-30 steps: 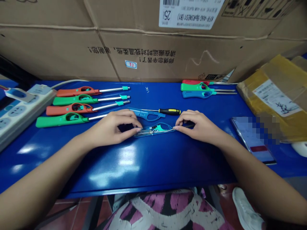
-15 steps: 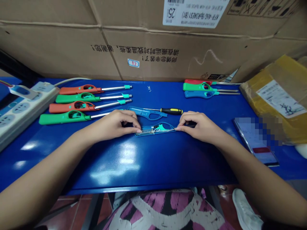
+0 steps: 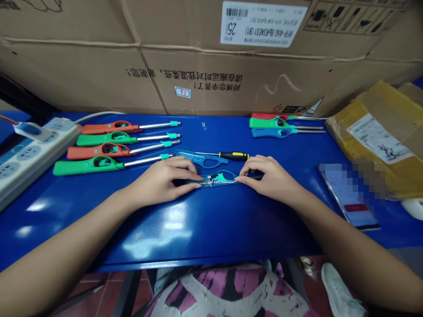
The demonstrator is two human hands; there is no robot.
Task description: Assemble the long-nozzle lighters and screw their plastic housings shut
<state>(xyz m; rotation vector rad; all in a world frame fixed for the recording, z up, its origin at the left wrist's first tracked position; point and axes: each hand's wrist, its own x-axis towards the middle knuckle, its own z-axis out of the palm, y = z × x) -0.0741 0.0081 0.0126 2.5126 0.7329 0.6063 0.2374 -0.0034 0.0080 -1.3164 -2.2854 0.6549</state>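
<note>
An opened blue lighter body (image 3: 218,178) with a teal trigger lies flat on the blue table (image 3: 205,220). My left hand (image 3: 168,179) pinches its left end with curled fingers. My right hand (image 3: 267,176) pinches its right end, where the thin metal nozzle sticks out. Just behind lie the other blue lighter half-shell (image 3: 198,157) and a black-and-yellow screwdriver (image 3: 233,155).
Several long lighters, orange and green (image 3: 115,147), lie in a row at left, and three more (image 3: 277,125) at back right. A white power strip (image 3: 26,154) sits far left, a phone (image 3: 350,193) and yellow parcel (image 3: 380,136) at right. Cardboard boxes (image 3: 211,57) wall the back.
Both hands stay on the open lighter body; my left fingers have slid a little to the right along it. The camera view shifted slightly.
</note>
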